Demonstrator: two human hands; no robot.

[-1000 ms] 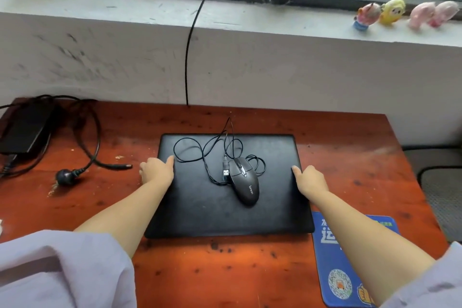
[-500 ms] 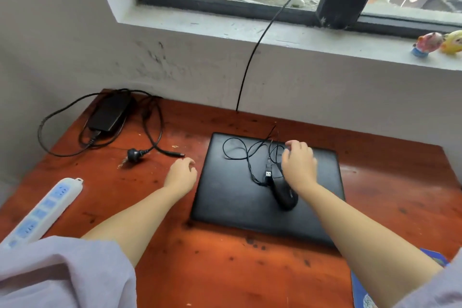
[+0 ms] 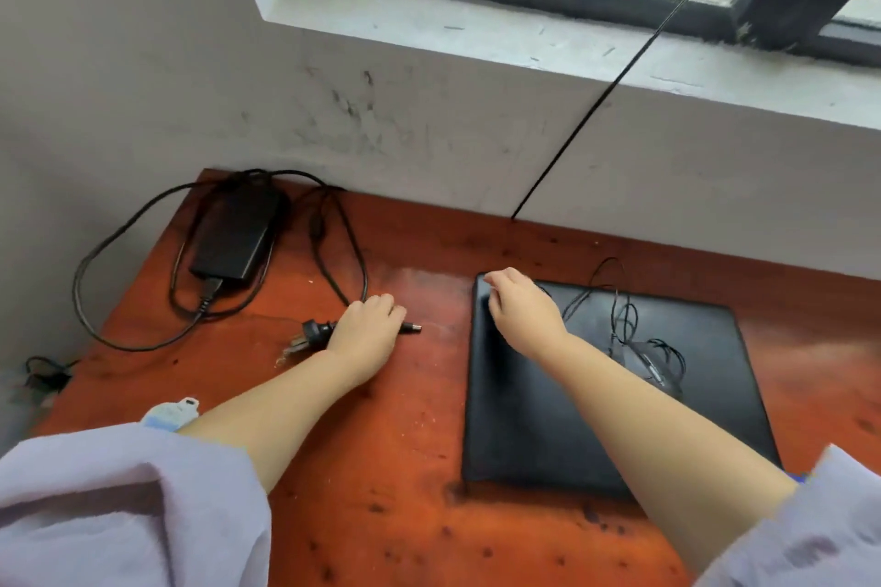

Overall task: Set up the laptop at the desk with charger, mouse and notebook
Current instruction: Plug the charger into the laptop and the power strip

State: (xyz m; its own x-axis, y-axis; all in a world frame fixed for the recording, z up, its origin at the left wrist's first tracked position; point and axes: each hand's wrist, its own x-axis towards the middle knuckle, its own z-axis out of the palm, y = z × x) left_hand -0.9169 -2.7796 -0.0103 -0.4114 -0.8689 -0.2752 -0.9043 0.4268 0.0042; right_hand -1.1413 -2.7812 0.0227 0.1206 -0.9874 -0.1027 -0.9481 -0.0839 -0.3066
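A closed black laptop (image 3: 572, 419) lies on the red-brown desk (image 3: 405, 467). On its lid sits a black wired mouse (image 3: 655, 374) with its cord coiled, partly hidden by my right forearm. My right hand (image 3: 522, 312) hovers over the lid's far left corner, fingers loosely apart and holding nothing. The black charger brick (image 3: 236, 238) lies at the desk's far left corner with its cables looped around it. My left hand (image 3: 367, 334) rests curled over the charger cable; the barrel tip (image 3: 414, 328) sticks out to its right and the wall plug (image 3: 310, 333) to its left. No notebook is in view.
A white and blue power strip (image 3: 174, 409) peeks out beside my left sleeve at the desk's left edge. A thin black cable (image 3: 596, 107) runs from the window down behind the desk. The wall and window sill bound the far side. A blue mouse pad sliver (image 3: 797, 476) shows by my right sleeve.
The view has swung left. My left hand went from the laptop's left edge onto the charger cable. My right hand left the mouse and now hangs over the lid's far left corner.
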